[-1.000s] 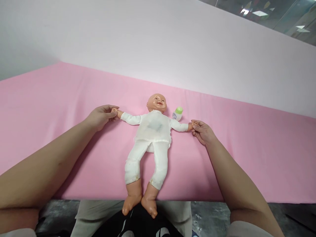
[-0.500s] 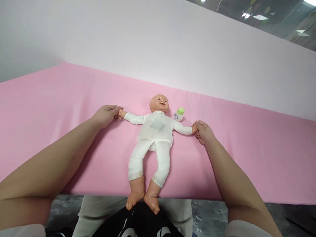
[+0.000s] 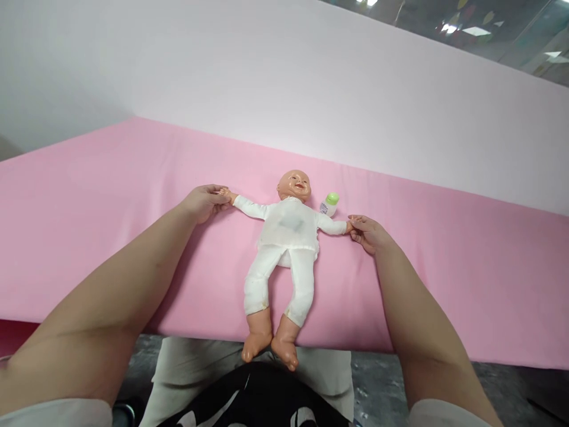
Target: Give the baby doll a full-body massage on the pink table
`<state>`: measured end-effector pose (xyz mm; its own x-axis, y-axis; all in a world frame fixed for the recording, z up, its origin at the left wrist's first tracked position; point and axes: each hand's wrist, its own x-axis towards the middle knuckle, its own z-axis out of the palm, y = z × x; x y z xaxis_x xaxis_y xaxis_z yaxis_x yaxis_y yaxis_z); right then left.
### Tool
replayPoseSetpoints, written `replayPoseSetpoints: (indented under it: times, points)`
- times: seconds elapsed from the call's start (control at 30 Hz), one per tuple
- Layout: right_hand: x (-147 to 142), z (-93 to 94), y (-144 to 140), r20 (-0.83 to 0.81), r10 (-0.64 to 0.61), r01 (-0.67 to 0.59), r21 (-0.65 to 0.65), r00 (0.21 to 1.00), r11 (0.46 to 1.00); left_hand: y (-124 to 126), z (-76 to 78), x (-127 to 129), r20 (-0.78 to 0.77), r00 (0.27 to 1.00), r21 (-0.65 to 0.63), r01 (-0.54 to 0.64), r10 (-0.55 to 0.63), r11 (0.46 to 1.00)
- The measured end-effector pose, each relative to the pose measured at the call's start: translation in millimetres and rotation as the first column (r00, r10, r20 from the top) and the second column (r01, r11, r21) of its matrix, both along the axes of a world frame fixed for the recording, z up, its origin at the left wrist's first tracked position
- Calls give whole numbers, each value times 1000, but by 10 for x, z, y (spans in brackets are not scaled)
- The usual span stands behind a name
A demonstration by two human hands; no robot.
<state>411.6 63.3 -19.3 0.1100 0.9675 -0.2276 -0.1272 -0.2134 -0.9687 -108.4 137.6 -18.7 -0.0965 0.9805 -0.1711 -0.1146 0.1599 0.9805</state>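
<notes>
**Doll held by both hands, arms spread on the pink sheet**

A baby doll (image 3: 288, 237) in a white suit lies on its back on a surface covered by a pink sheet (image 3: 89, 201), head pointing away from the person and bare feet hanging just over the near edge. Its arms are stretched straight out to either side.

The left hand (image 3: 205, 201) grips the doll's hand on that side, fingers (image 3: 217, 191) pinched closed around it. The right hand (image 3: 368, 232) does the same at the other side, its fingers closed on the doll's small hand, palm resting on the sheet.

A small white bottle with a green cap (image 3: 329, 204) lies on the sheet just beside the doll's head, near its shoulder on the right side. A pale wall (image 3: 284, 89) rises behind the sheet.
</notes>
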Motion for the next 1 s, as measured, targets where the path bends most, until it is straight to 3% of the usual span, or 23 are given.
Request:
replayPoseSetpoints:
  times: [0.2, 0.33, 0.43, 0.57, 0.67, 0.73, 0.77, 0.83, 0.9, 1.0]
  points:
    - [-51, -18, -81, -162, 98, -85, 88, 982, 993, -85, 11, 22, 38, 990, 51, 135, -137, 990]
    - [-103, 4, -117, -85, 149, -143, 68, 985, 987, -109, 61, 103, 4, 978, 9, 210, -210, 978]
    - [-170, 8, -115, 55, 124, -129, 87, 991, 988, -158, 119, 192, -95, 980, 68, 180, -173, 981]
    - [-367, 35, -109, 183, -82, 20, 317, 980, 948, -357, 236, 483, -202, 979, 315, 69, -5, 947]
    - [-629, 103, -218, 380, -163, -56, 503, 911, 862, -611, 290, 803, -222, 975, 489, 90, 25, 868]
    - [-830, 161, -353, 551, -158, -220, 557, 819, 801, -773, 280, 982, -375, 926, 553, 256, -37, 793]
    - [-925, 187, -425, 638, -141, -331, 561, 757, 759, -836, 261, 1047, -500, 865, 575, 374, -49, 728]
    - [-1086, 217, -550, 781, -112, -572, 539, 615, 619, -913, 199, 1127, -651, 759, 622, 538, -6, 568]
    - [-1190, 216, -622, 863, -139, -688, 475, 486, 548, -933, 129, 1156, -702, 710, 654, 610, 58, 448]
    - [-1240, 178, -631, 898, -181, -727, 431, 400, 534, -917, 63, 1162, -716, 690, 662, 627, 102, 411]
